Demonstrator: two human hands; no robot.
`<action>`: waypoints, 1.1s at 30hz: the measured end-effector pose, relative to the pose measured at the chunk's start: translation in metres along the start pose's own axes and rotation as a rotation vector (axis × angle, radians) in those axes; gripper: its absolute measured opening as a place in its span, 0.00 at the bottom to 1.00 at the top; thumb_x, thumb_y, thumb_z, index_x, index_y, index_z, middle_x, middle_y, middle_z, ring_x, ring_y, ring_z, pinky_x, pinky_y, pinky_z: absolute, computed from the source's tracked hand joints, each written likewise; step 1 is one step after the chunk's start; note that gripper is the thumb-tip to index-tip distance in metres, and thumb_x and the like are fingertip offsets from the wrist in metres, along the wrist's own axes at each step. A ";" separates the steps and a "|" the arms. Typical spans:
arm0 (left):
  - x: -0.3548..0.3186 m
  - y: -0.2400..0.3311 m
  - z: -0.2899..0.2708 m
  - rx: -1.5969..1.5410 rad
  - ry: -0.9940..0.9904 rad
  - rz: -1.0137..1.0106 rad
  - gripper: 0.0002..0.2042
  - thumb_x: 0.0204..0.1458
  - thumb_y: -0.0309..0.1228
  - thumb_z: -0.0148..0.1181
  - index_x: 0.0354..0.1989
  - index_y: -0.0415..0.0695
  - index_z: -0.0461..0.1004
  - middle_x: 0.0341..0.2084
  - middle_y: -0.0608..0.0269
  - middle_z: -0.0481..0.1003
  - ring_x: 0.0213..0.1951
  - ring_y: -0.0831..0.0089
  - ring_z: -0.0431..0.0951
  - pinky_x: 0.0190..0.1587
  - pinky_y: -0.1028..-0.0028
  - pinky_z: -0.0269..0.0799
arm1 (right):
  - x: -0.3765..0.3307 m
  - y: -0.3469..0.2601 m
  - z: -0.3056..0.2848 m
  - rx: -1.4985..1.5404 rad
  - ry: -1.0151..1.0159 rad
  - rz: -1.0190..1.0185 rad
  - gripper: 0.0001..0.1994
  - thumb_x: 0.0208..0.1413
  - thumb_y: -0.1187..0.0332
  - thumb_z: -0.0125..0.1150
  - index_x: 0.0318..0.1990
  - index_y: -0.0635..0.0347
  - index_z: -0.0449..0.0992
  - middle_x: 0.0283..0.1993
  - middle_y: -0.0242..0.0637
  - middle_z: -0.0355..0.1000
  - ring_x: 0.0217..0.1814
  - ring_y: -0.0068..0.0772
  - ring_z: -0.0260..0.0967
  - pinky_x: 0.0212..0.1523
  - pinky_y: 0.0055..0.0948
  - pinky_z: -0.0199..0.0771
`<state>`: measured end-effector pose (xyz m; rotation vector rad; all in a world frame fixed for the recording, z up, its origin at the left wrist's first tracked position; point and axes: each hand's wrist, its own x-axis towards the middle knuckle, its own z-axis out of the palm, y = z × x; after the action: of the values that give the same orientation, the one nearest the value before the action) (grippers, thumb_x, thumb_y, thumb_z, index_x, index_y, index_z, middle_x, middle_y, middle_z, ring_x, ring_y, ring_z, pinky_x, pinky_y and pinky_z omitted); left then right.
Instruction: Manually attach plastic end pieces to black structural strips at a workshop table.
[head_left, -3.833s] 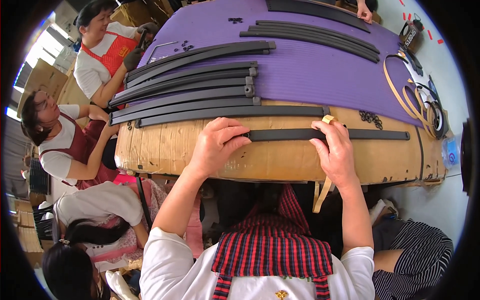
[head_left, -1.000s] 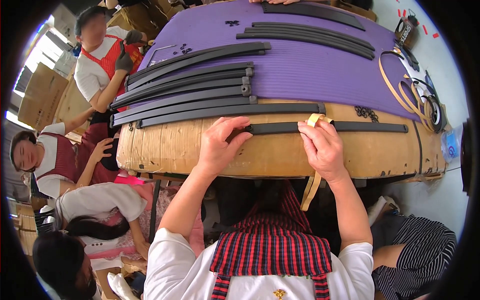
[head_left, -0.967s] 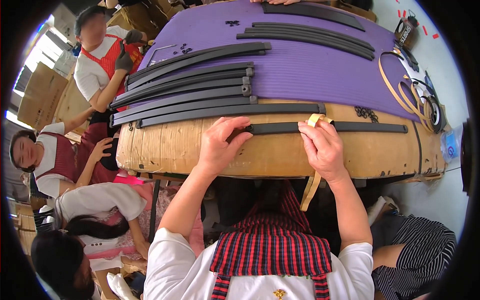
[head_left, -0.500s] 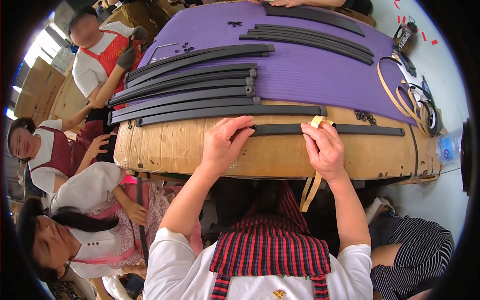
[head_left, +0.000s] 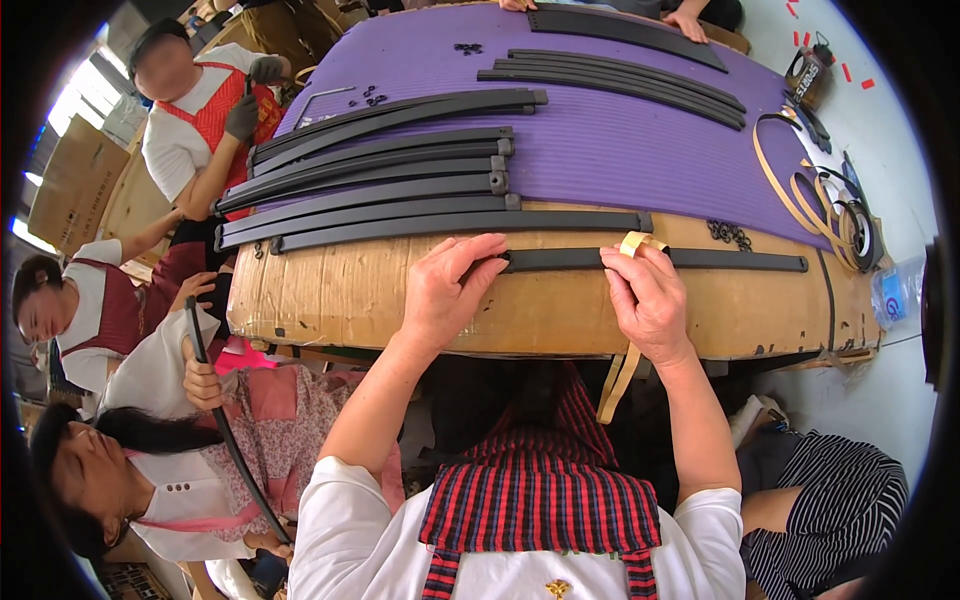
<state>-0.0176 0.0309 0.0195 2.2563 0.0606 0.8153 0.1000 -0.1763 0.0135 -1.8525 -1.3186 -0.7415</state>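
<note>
A black strip is laid crosswise on the cardboard, its left end pressed by the spread left hand; tan tape is pinched by the right hand mid-strip.

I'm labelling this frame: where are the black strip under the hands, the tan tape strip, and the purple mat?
black strip (head_left: 740, 261), head view, bare stretch right of the hands.
tan tape strip (head_left: 634, 241), head view, curled end at right fingertips.
purple mat (head_left: 620, 150), head view, bare middle.
</note>
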 end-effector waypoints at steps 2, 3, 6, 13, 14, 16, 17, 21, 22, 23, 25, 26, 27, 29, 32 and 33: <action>0.000 -0.005 0.002 -0.009 -0.005 -0.005 0.10 0.44 0.23 0.62 0.36 0.40 0.75 0.31 0.60 0.77 0.34 0.68 0.77 0.38 0.75 0.71 | -0.001 0.002 0.003 0.012 -0.006 0.005 0.13 0.39 0.82 0.60 0.36 0.60 0.72 0.30 0.34 0.73 0.33 0.34 0.68 0.34 0.29 0.70; -0.001 -0.004 0.002 -0.008 -0.005 -0.002 0.10 0.44 0.23 0.62 0.37 0.40 0.75 0.31 0.60 0.77 0.34 0.68 0.77 0.38 0.75 0.71 | -0.001 0.001 0.003 0.011 -0.003 0.002 0.13 0.39 0.82 0.60 0.36 0.60 0.72 0.30 0.34 0.73 0.33 0.34 0.68 0.34 0.29 0.70; -0.003 -0.001 0.001 -0.006 -0.003 -0.003 0.10 0.44 0.22 0.61 0.37 0.40 0.75 0.32 0.60 0.77 0.34 0.69 0.76 0.38 0.76 0.71 | -0.002 0.000 0.000 0.019 0.002 0.002 0.13 0.40 0.82 0.60 0.36 0.60 0.72 0.30 0.34 0.73 0.33 0.35 0.68 0.34 0.30 0.70; -0.016 -0.001 -0.005 -0.051 0.167 0.130 0.12 0.46 0.18 0.56 0.41 0.38 0.73 0.39 0.55 0.74 0.31 0.75 0.74 0.35 0.78 0.70 | -0.002 -0.030 -0.021 0.713 -0.004 0.445 0.13 0.47 0.81 0.57 0.42 0.63 0.71 0.35 0.39 0.73 0.38 0.31 0.70 0.38 0.26 0.71; -0.021 0.008 -0.006 -0.053 0.169 0.129 0.12 0.46 0.18 0.56 0.41 0.38 0.73 0.39 0.55 0.74 0.31 0.75 0.74 0.35 0.78 0.70 | -0.001 -0.043 -0.029 1.111 0.003 0.676 0.13 0.49 0.81 0.56 0.43 0.64 0.70 0.37 0.40 0.72 0.39 0.30 0.70 0.40 0.26 0.71; -0.030 0.038 -0.010 -0.424 -0.094 0.046 0.18 0.44 0.17 0.56 0.47 0.41 0.70 0.43 0.55 0.72 0.34 0.70 0.76 0.35 0.75 0.72 | 0.003 -0.061 -0.043 1.448 -0.160 0.695 0.15 0.51 0.81 0.54 0.48 0.66 0.66 0.37 0.42 0.72 0.39 0.28 0.70 0.39 0.24 0.72; -0.035 0.052 -0.009 -0.571 -0.242 -0.043 0.21 0.44 0.17 0.55 0.50 0.41 0.67 0.45 0.55 0.71 0.35 0.70 0.76 0.36 0.75 0.73 | 0.005 -0.069 -0.049 1.465 -0.264 0.759 0.16 0.51 0.80 0.54 0.49 0.66 0.66 0.37 0.42 0.72 0.39 0.27 0.70 0.37 0.23 0.72; -0.049 0.068 0.003 -0.686 -0.448 -0.148 0.22 0.47 0.17 0.54 0.53 0.40 0.65 0.37 0.56 0.74 0.35 0.72 0.77 0.38 0.75 0.73 | 0.006 -0.079 -0.055 1.497 -0.423 0.844 0.17 0.52 0.78 0.53 0.51 0.66 0.65 0.37 0.42 0.72 0.37 0.27 0.70 0.32 0.20 0.71; -0.052 0.067 0.005 -0.622 -0.398 -0.156 0.19 0.48 0.18 0.54 0.51 0.40 0.67 0.34 0.56 0.75 0.35 0.73 0.77 0.37 0.75 0.73 | 0.005 -0.080 -0.056 1.491 -0.440 0.863 0.17 0.53 0.77 0.53 0.51 0.66 0.65 0.37 0.42 0.72 0.37 0.27 0.70 0.31 0.20 0.71; -0.053 0.070 0.005 -0.605 -0.349 -0.204 0.14 0.49 0.20 0.55 0.46 0.39 0.71 0.29 0.58 0.77 0.34 0.73 0.78 0.37 0.76 0.73 | 0.004 -0.081 -0.057 1.453 -0.457 0.880 0.18 0.53 0.75 0.54 0.52 0.66 0.64 0.37 0.42 0.72 0.37 0.27 0.70 0.30 0.19 0.71; -0.057 0.070 0.002 -0.487 -0.384 -0.132 0.13 0.48 0.20 0.56 0.44 0.39 0.72 0.30 0.57 0.76 0.33 0.68 0.78 0.35 0.75 0.73 | 0.003 -0.084 -0.062 1.445 -0.471 0.895 0.19 0.53 0.75 0.53 0.53 0.66 0.63 0.36 0.42 0.72 0.37 0.26 0.70 0.30 0.19 0.71; -0.058 0.071 0.000 -0.423 -0.416 -0.081 0.12 0.48 0.20 0.56 0.43 0.40 0.72 0.30 0.56 0.76 0.33 0.67 0.78 0.35 0.75 0.73 | 0.002 -0.087 -0.065 1.448 -0.492 0.903 0.19 0.53 0.75 0.53 0.54 0.66 0.63 0.35 0.41 0.72 0.36 0.26 0.70 0.30 0.18 0.71; -0.060 0.071 0.000 -0.425 -0.412 -0.077 0.12 0.48 0.20 0.56 0.43 0.40 0.72 0.30 0.56 0.76 0.33 0.67 0.78 0.35 0.75 0.73 | 0.001 -0.089 -0.067 1.443 -0.493 0.900 0.19 0.53 0.75 0.53 0.54 0.66 0.63 0.35 0.41 0.72 0.36 0.26 0.70 0.30 0.18 0.71; -0.064 0.070 0.000 -0.379 -0.376 -0.024 0.12 0.47 0.19 0.56 0.41 0.39 0.72 0.32 0.57 0.75 0.33 0.68 0.77 0.35 0.75 0.72 | -0.001 -0.094 -0.071 1.366 -0.443 0.837 0.20 0.53 0.76 0.53 0.55 0.64 0.63 0.33 0.38 0.72 0.34 0.23 0.70 0.30 0.18 0.71; -0.054 0.073 -0.013 -0.644 -0.169 -0.129 0.12 0.46 0.19 0.59 0.40 0.38 0.73 0.49 0.57 0.66 0.40 0.74 0.72 0.40 0.78 0.68 | -0.009 -0.097 -0.067 1.179 -0.420 0.788 0.21 0.52 0.77 0.54 0.56 0.61 0.62 0.32 0.35 0.72 0.33 0.20 0.70 0.29 0.18 0.70; -0.054 0.072 -0.016 -0.744 -0.178 -0.239 0.12 0.45 0.21 0.60 0.41 0.38 0.73 0.51 0.57 0.63 0.40 0.75 0.71 0.42 0.79 0.67 | -0.010 -0.100 -0.064 1.044 -0.444 0.763 0.23 0.52 0.78 0.55 0.56 0.59 0.62 0.32 0.33 0.72 0.32 0.18 0.70 0.29 0.18 0.70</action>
<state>-0.0838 -0.0269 0.0458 1.5662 -0.0505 0.4070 -0.0008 -0.2142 0.0648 -1.4263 -0.8200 0.6888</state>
